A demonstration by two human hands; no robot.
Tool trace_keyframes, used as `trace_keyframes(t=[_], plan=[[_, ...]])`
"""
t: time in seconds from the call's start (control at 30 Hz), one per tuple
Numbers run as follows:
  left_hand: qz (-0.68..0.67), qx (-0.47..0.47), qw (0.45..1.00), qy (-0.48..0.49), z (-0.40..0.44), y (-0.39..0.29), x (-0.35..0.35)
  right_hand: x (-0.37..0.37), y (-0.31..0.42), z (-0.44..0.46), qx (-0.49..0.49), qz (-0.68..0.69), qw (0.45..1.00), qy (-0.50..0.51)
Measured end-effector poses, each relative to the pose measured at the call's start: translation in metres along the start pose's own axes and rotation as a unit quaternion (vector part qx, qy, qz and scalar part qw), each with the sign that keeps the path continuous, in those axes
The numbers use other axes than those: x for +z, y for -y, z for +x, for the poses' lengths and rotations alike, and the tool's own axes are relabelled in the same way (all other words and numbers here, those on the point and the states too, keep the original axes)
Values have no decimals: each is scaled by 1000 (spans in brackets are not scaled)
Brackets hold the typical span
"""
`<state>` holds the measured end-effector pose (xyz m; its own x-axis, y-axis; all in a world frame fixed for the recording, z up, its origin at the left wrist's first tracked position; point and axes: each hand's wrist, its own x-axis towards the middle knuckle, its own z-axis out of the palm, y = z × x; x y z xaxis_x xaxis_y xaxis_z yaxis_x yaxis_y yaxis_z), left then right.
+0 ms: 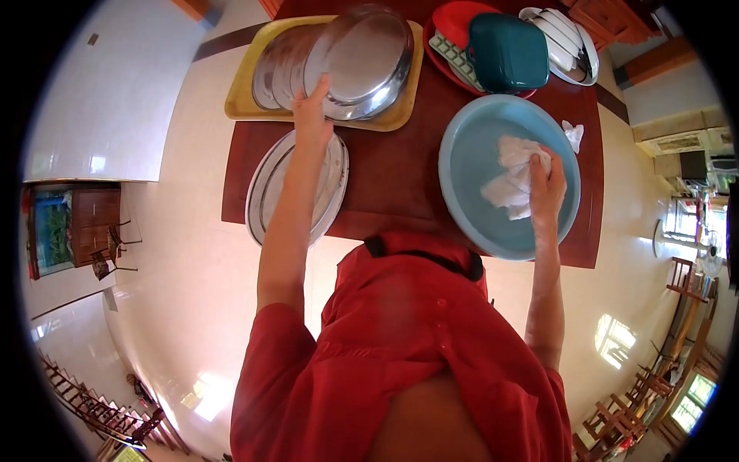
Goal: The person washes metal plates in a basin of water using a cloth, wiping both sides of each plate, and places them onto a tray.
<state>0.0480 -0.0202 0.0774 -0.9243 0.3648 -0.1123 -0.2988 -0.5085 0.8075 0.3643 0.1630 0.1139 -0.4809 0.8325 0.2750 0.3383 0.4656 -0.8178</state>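
Observation:
My left hand [312, 115] grips the near rim of a shiny round metal dish [366, 61]; its upper edge is slightly blurred. That dish overlaps other metal plates [279, 69] on a yellow tray [240, 98]. Below my left wrist lies an oval metal platter [265, 181], partly covered by my forearm. My right hand [548, 185] is closed on a crumpled white cloth [512, 175], held over the inside of a light blue basin [462, 208]. Whether the basin holds water I cannot tell.
Behind the basin, a dark green container [508, 50] and a pale ice-cube tray [454, 61] rest with red plasticware [454, 23]. White dishes [558, 38] stand at the far right. A crumpled white tissue [573, 135] lies on the dark red table [392, 181], right of the basin.

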Motion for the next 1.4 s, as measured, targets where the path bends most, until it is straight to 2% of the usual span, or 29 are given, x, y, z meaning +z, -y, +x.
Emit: trace_keyframes(t=[0.07,0.13,0.23,0.37,0.47,0.53,0.77,0.83,0.87,0.93,0.97,1.03,1.07,1.13,1.17,1.23,1.27,1.4], plan=[[4,-3,1000,-4,9,11,-1,1,5,-5,10,9,1000,12],[37,-18,997,-71,11,17,6,2,7,-7,20,18,999,23],[59,-39,997,-30,24,28,-5,2,4,-14,25,32,999,24],[79,-41,994,-68,23,36,-2,5,-4,-19,42,51,997,42],[61,-38,997,-30,29,50,-10,8,-10,-23,52,80,994,51],[80,-51,990,-101,32,58,-13,10,-11,-24,58,100,992,53],[68,-4,997,-43,39,65,-26,14,-14,-28,61,99,991,62],[242,-71,965,-68,40,59,-27,16,-16,-30,68,103,990,65],[242,-70,965,-70,38,58,-28,17,-16,-30,68,107,990,68],[419,-66,903,-71,28,47,-17,19,-15,-31,68,110,989,71],[420,-66,902,-72,27,41,-14,19,-13,-32,71,123,987,71],[595,-93,797,-49,25,32,-13,19,-14,-33,74,135,985,73],[594,-93,797,-51,27,33,-17,19,-15,-34,74,135,985,75],[666,-98,739,-20,33,36,-22,18,-15,-34,74,133,985,79],[665,-99,740,-22,35,38,-24,17,-13,-34,75,117,987,80],[703,-98,704,-2,37,39,-27,16,-12,-36,76,101,988,84],[702,-99,705,-5,38,39,-28,17,-13,-37,80,103,988,81],[761,-58,647,-1,50,51,-39,20,-12,-41,108,134,983,68]])
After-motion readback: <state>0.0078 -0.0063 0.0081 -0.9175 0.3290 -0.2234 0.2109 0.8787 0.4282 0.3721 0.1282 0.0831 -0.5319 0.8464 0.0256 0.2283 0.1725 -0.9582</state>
